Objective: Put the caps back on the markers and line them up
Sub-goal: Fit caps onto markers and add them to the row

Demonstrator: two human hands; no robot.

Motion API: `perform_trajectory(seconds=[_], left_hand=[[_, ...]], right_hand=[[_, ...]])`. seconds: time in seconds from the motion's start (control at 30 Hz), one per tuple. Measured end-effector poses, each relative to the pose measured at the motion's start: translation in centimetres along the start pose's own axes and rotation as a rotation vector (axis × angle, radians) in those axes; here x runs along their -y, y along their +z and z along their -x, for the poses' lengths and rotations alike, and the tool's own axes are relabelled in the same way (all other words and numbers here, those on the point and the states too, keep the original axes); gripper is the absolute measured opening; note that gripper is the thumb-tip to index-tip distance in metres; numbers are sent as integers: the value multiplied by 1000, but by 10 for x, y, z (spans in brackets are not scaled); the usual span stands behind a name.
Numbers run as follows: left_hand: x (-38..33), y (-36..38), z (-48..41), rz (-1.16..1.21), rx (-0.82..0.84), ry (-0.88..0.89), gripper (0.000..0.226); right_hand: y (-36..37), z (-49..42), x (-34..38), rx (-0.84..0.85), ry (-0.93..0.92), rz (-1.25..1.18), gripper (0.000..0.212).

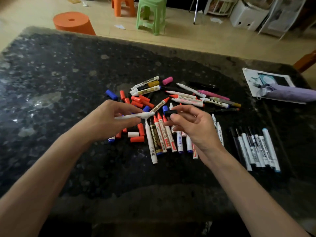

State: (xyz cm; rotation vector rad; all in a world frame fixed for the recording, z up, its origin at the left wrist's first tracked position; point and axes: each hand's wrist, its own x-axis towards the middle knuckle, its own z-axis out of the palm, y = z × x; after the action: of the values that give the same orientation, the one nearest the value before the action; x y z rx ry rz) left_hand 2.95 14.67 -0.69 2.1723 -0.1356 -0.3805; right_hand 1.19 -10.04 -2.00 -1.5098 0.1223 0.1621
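A white marker [135, 115], pinched in the left hand [109, 118], points at a black cap [170, 113] pinched by the right hand [193, 124], just apart, above the loose pile [186, 98]. Capped markers [261, 149] lie rowed at right; the table [51, 82] stretches wide leftward.

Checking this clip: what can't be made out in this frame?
Head view only.
- Marker in the left hand: rear end hidden inside the hand; tip colour too small to tell.
- Cap pinched by the right hand: one end covered by fingers.
- Pile markers under the right hand: tops hidden.
- Lined-up row: dark caps merge with the table; print blurred.
- Pouch: cut off by the right edge.
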Motion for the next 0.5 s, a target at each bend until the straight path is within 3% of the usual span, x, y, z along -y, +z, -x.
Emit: perform_trajectory(seconds=[0.5], left_hand=[[-33,44,-24,-44,45,160,19]], right_hand=[[-44,7,-1,75,-182,188,25]])
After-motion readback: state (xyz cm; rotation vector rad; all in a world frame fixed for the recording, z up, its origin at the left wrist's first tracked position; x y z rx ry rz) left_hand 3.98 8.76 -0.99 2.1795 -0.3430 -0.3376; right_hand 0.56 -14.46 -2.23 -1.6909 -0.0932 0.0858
